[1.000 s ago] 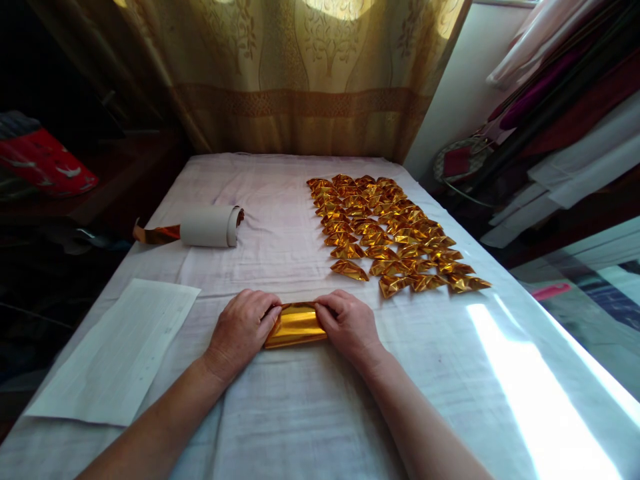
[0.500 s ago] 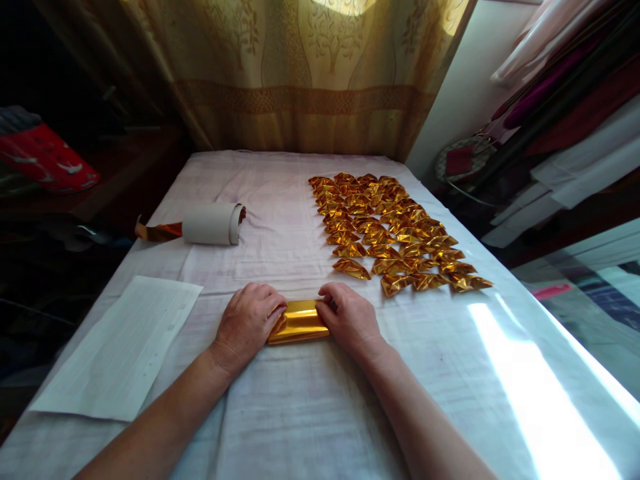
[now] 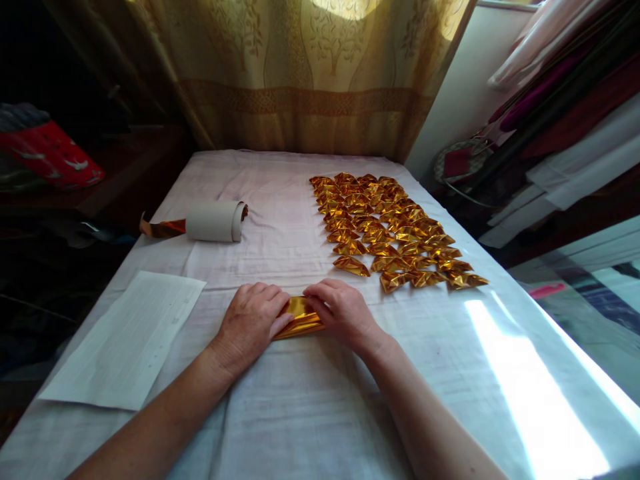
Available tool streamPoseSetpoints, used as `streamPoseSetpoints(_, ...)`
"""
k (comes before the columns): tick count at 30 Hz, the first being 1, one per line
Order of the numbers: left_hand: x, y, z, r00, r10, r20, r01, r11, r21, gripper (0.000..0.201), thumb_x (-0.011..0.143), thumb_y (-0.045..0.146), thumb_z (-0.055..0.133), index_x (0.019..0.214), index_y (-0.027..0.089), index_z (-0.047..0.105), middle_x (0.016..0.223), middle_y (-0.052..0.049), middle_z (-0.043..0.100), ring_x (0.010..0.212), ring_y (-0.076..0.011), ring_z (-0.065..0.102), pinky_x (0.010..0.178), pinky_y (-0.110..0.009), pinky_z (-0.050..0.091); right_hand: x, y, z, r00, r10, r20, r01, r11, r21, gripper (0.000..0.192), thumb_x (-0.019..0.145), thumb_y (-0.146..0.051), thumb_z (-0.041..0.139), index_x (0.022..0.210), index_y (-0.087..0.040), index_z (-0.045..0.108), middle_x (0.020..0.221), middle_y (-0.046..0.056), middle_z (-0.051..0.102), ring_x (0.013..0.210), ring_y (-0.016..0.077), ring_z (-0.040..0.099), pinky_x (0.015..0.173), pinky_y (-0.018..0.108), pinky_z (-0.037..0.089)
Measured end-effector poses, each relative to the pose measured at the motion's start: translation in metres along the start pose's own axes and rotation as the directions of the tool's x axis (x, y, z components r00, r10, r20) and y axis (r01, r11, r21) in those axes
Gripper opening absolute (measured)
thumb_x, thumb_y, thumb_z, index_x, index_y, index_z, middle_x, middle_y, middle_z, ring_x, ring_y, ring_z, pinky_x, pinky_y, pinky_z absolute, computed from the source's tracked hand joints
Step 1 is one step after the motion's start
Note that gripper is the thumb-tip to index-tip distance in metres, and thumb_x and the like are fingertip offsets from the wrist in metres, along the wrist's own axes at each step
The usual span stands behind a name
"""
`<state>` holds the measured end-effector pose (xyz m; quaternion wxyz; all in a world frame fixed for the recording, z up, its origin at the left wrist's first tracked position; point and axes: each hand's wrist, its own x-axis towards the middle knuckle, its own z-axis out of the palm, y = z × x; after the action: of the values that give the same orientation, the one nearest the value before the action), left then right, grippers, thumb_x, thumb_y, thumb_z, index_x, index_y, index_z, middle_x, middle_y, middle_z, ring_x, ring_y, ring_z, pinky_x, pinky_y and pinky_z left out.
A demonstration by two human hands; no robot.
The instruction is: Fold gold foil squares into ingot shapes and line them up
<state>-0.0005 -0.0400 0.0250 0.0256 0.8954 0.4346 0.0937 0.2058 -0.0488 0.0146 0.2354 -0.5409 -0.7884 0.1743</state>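
Paper sheet (image 3: 127,340), white with faint lines too small to read, lies at the near left of the cloth-covered surface (image 3: 280,413). Farther off lies a cardboard roll (image 3: 215,221). Left hand (image 3: 250,323) and right hand (image 3: 340,313) press a folded gold foil sheet (image 3: 300,317) flat, fingers grasping its ends. Rows of folded gold foil pieces (image 3: 390,230) lie at the far right.

I see a shiny gold foil sheet (image 3: 300,317) on the white cloth of the bench (image 3: 300,413). The folded pieces (image 3: 390,230) are the same gold. The roll (image 3: 214,221) is white, the paper sheet (image 3: 127,340) white with fine lines, and the curtain (image 3: 300,73) yellow with a tree pattern.
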Motion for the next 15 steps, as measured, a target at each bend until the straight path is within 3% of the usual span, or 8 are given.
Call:
streamPoseSetpoints(4, 0.000, 0.002, -0.003, 1.000, -0.017, 0.020, 0.017, 1.000, 0.012, 0.014, 0.088, 0.034, 0.068, 0.093, 0.022, 0.064, 0.095, -0.003, 0.069, 0.094, -0.0238, 0.060, 0.082, -0.038, 0.038, 0.001, -0.007, 0.006, 0.988, 0.013, 0.152, -0.016, 1.000, 0.017, 0.009, 0.087, -0.016, 0.066, 0.087, -0.021, 0.073, 0.084, 0.002, 0.069, 0.075, 0.0131, 0.062, 0.068, 0.022, 0.041)
streamPoseSetpoints(11, -0.002, 0.009, -0.009, 0.999, -0.020, 0.045, 0.019, 0.999, 0.030, 0.024, 0.086, 0.038, 0.071, 0.101, 0.021, 0.063, 0.102, -0.004, 0.069, 0.099, -0.0248, 0.060, 0.087, -0.039, 0.039, -0.010, -0.007, 0.004, 0.986, -0.013, 0.164, 0.011, 1.000, 0.008, 0.002, 0.086, -0.019, 0.069, 0.084, -0.019, 0.070, 0.081, 0.001, 0.061, 0.072, 0.0124, 0.055, 0.066, 0.023, 0.037)
streamPoseSetpoints(15, -0.005, 0.012, -0.007, 0.999, -0.024, 0.044, 0.022, 0.998, 0.052, 0.033, 0.083, 0.042, 0.074, 0.105, 0.020, 0.062, 0.104, -0.005, 0.068, 0.100, -0.0262, 0.059, 0.089, -0.040, 0.039, -0.018, -0.010, 0.007, 0.993, -0.005, 0.121, 0.011, 0.999, -0.045, 0.011, 0.086, -0.029, 0.071, 0.083, -0.019, 0.067, 0.082, 0.001, 0.059, 0.073, 0.0138, 0.052, 0.066, 0.025, 0.036)
